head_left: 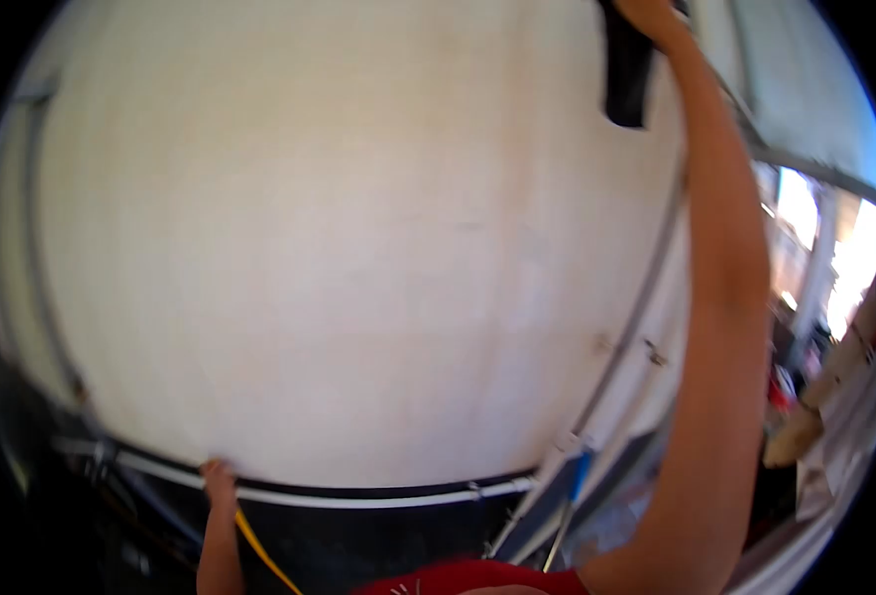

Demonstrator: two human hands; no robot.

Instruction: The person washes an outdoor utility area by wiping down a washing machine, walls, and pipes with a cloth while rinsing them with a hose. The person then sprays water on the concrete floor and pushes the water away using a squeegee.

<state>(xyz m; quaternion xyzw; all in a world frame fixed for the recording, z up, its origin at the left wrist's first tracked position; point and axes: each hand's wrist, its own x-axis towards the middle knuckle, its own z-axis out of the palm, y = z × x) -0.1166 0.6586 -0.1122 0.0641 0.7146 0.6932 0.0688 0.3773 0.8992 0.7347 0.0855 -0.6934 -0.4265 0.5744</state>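
A large off-white panel (358, 248) with faint brownish streaks fills most of the head view. My right arm reaches up along the right side, and my right hand (648, 18), partly cut off by the top edge, is closed on a dark, flat-ended black object (626, 84) lying against or just before the panel; its kind does not show. Low on the left, my left hand (219, 478) has its blurred fingers closed over the white rail (349, 500) along the panel's lower edge. A yellow strip or cord (264, 553) runs down from beside that hand.
A pale frame with a latch-like fitting (656, 352) borders the panel on the right. Near its foot is a blue-handled thin rod (579, 481). Farther right, clutter and a light cloth (834, 436) stand before a bright opening. Dark material (378, 540) lies below the rail.
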